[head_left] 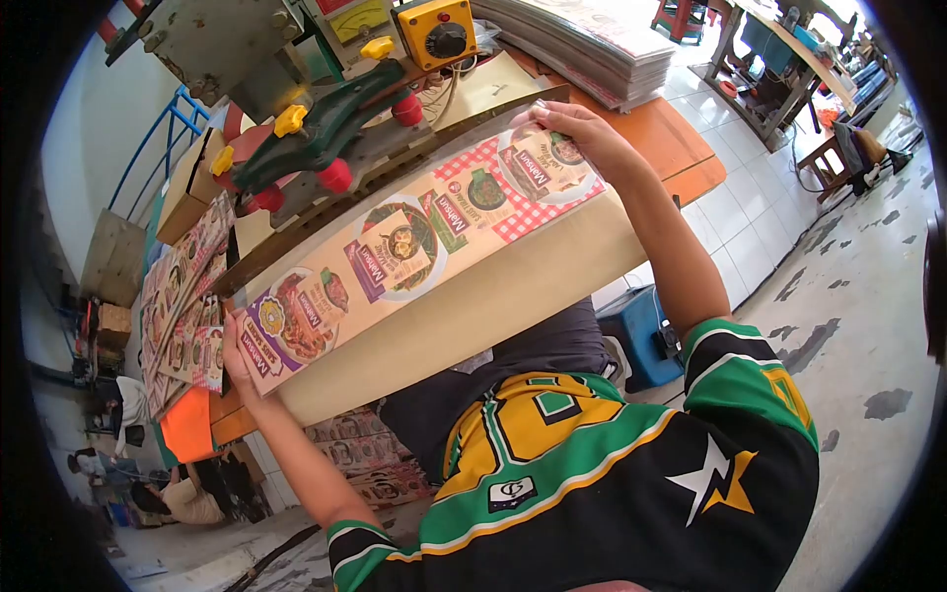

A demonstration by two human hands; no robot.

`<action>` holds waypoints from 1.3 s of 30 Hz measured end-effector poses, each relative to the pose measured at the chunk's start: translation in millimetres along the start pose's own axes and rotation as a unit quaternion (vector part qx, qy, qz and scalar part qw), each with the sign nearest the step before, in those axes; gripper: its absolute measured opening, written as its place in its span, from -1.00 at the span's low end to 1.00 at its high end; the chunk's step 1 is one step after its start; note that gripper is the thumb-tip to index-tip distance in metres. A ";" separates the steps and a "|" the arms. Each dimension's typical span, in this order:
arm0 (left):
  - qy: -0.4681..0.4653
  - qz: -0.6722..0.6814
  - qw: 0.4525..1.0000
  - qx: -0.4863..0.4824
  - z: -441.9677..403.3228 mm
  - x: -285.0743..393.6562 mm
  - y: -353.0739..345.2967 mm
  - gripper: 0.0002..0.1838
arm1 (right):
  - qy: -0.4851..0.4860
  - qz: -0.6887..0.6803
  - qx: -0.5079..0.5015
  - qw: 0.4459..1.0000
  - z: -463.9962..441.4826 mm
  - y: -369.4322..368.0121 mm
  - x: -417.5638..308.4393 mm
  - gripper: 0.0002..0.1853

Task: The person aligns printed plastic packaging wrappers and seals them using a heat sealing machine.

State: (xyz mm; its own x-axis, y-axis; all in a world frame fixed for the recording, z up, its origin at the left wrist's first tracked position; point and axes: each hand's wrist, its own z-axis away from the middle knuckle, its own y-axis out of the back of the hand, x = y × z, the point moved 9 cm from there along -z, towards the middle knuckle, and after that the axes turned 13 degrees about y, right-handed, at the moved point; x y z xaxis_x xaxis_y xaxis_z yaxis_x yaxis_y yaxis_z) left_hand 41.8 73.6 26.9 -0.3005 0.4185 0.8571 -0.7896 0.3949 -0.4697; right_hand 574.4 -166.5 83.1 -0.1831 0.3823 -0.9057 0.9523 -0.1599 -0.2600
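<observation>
We judge that the long, narrow, food-printed cardboard sheet [395,247], slanting across the middle of the frame, could bow or crease if the two hands pull unevenly, because it is gripped only near its ends: we see the bare left hand [235,353] grasping the end at centre left and the bare right hand [582,128] pinching the corner at upper centre. A slip of either grip could tip it towards the black cloth trousers [533,350] below, and its upper edge, close to the dark green, curved metal arm [306,148] at upper left, could snag or scuff if pushed against the machinery. The printed face looks smooth and stiff, with round plates and red-and-white checks; along its lower side runs a plain, matt tan panel [473,321], though we cannot tell whether both are one piece. On the arm we find stubby red cylindrical feet [335,177] and lobed yellow knobs [289,120], while at left the flat printed cardboard pieces [182,296] lie in ragged, slanting layers
</observation>
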 end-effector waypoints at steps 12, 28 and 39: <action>0.004 -0.048 0.997 0.060 6.1 6.8 12.9 -0.71 | -0.022 -0.012 0.003 1.000 0.2 7.3 24.7 -0.69; -0.190 -0.255 0.946 0.059 43.3 56.5 22.9 -0.57 | 0.097 0.290 0.023 0.952 35.8 32.4 -37.0 -0.70; -0.125 -0.391 0.901 0.144 49.0 6.9 31.5 -0.68 | 0.003 0.333 0.036 0.942 72.8 59.9 -4.2 -0.74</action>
State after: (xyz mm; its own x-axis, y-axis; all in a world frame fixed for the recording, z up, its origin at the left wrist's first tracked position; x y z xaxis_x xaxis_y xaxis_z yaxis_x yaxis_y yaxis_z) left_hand -11.3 48.9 28.4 0.3237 -0.1072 0.9401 -0.9075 0.2461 0.3405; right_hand 614.4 -243.8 46.9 0.4504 0.1795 -0.8746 0.8364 -0.4277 0.3429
